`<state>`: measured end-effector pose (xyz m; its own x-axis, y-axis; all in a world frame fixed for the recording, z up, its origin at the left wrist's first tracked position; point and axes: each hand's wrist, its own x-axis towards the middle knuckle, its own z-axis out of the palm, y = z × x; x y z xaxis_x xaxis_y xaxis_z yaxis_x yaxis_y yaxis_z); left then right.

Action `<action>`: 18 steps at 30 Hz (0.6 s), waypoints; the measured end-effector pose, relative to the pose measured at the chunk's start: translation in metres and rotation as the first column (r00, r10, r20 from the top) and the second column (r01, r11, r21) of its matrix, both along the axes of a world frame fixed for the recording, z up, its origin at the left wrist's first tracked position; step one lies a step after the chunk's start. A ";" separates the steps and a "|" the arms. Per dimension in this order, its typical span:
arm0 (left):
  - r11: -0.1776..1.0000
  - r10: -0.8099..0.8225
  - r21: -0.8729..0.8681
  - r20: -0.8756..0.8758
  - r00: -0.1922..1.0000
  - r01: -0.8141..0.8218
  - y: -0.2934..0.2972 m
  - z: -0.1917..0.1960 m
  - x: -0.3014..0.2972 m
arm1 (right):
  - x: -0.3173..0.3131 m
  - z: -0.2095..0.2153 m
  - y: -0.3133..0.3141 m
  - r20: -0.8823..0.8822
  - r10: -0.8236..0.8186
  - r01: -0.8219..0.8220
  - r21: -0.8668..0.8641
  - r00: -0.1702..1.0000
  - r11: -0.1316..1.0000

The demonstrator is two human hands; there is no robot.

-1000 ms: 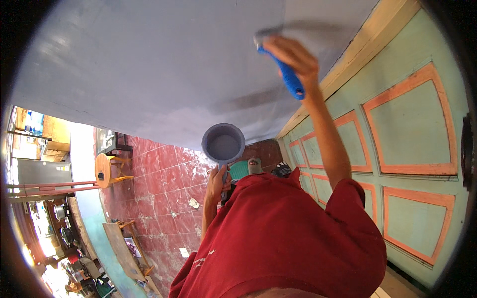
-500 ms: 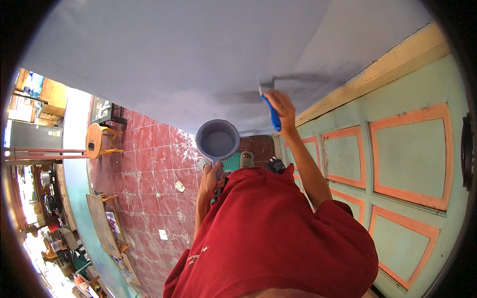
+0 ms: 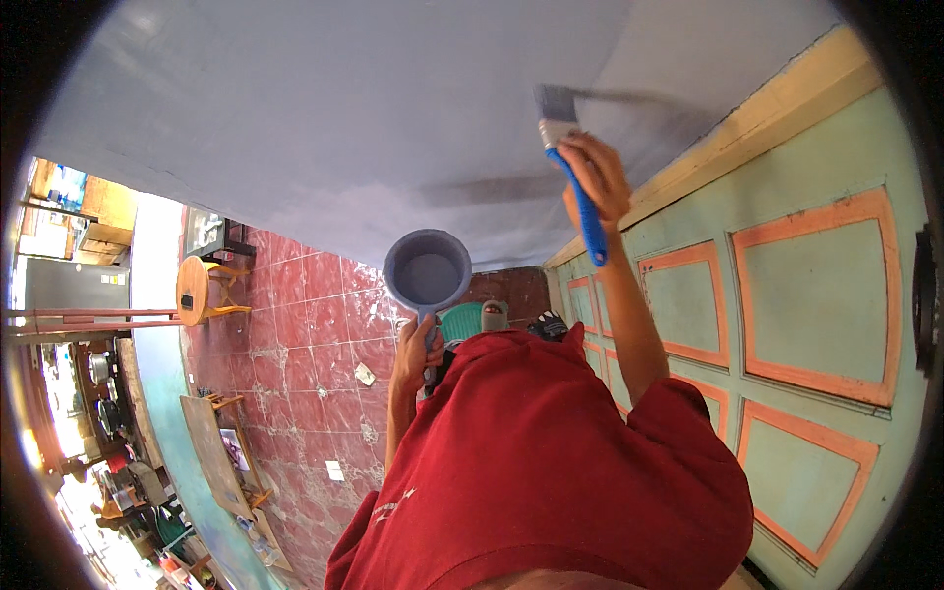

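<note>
A paintbrush (image 3: 582,202) with a blue handle, metal band and dark bristles is gripped in my right hand (image 3: 598,179). Its bristles meet the grey-painted wall (image 3: 374,108), near the yellowish frame on the right. My left hand (image 3: 415,352) is wrapped round the handle of a grey dipper (image 3: 395,285), held upright at waist height close to the wall. Grey paint (image 3: 429,275) shows inside the dipper.
To the right stands a pale green panelled door (image 3: 816,295) with orange trim, bordered by a yellow wooden frame (image 3: 757,113). Left, on red floor tiles (image 3: 305,369), are a round wooden stool (image 3: 197,291) and a low wooden table (image 3: 211,447). Something green (image 3: 460,323) lies by my feet.
My right hand and the paintbrush have moved up the wall and slightly right. The dipper in my left hand has barely shifted.
</note>
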<state>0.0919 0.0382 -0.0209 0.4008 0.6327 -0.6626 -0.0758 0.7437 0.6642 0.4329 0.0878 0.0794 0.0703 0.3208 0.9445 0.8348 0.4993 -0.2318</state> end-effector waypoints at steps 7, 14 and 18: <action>0.997 -0.066 0.027 0.024 0.998 0.065 0.005 0.001 0.009 | -0.013 -0.132 -0.013 0.055 -0.132 0.143 -0.393 0.990 0.908; 0.990 -0.139 0.037 0.028 0.990 0.138 0.013 0.013 0.021 | -0.008 -0.153 -0.037 0.034 -0.069 0.077 -0.565 0.997 0.822; 0.979 -0.187 0.094 0.033 0.982 0.183 0.012 0.021 0.024 | 0.003 -0.142 -0.060 -0.070 -0.014 -0.021 -0.477 0.997 0.879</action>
<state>0.1155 0.0500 0.0005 0.5422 0.6013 -0.5869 0.0290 0.6847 0.7283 0.4359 0.0277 -0.0629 0.1284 0.7318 0.6693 0.8063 0.3160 -0.5001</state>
